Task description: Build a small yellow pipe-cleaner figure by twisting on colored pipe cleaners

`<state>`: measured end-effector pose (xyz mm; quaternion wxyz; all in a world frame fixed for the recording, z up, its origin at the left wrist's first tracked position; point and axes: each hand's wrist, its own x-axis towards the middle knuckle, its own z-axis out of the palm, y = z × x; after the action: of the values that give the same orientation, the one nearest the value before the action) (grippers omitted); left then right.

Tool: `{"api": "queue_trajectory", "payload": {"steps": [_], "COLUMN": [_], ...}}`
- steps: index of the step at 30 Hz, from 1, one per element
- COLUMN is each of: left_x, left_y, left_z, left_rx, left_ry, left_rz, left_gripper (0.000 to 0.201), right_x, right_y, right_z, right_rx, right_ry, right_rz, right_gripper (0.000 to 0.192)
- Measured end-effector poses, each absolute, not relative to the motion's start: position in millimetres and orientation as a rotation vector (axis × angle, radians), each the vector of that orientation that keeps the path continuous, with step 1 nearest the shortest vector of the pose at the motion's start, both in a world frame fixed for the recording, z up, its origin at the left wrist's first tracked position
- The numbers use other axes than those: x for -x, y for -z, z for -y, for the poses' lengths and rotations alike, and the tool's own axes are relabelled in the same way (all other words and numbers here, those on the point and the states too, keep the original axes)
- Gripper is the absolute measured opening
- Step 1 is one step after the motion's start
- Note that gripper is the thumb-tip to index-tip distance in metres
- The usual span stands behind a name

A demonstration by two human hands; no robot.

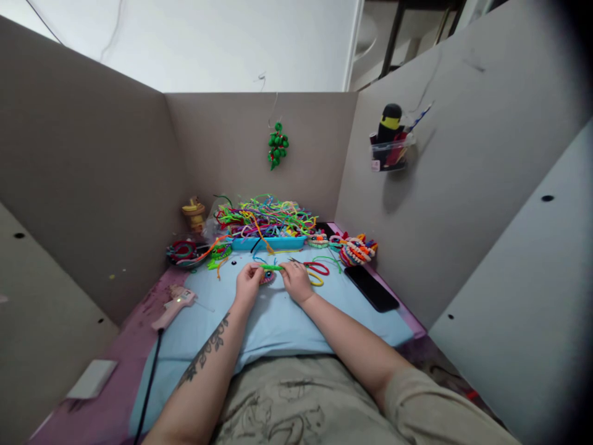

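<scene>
Between grey panels, hands hold a green strand over blue cloth.

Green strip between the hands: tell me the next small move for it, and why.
Perhaps bend the green strip gently at its middle: the left hand and right hand hold it from either side, and it runs nearly straight between them.

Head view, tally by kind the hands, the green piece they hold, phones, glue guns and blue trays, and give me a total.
Left hand and right hand: 2
Green piece: 1
Phone: 1
Glue gun: 1
Blue tray: 1
Total: 6
</scene>
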<state>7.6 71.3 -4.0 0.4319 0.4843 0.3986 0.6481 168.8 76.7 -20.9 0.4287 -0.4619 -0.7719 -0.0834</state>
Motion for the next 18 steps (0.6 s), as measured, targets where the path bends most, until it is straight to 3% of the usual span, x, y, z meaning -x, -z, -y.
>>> {"api": "queue_trajectory", "payload": {"steps": [12, 18], "left_x": [-6.8, -8.7], "left_y": [1.7, 2.1], "left_z": [-68.7, -67.7], "left_rx": [-1.229, -1.281], "left_ry": [-1.577, -1.507], "left_rz": [-0.972, -0.953], "left_gripper": [0.034, 0.035], "right_x": [-167.9, -165.7], "right_y": [17.4, 16.2], "right_z": [-73.2, -70.8], "right_rx": [1.084, 0.997], "right_ry": [0.225, 0.118], "right_rz": [1.967, 1.973], "right_gripper": [0.015, 0.029]}}
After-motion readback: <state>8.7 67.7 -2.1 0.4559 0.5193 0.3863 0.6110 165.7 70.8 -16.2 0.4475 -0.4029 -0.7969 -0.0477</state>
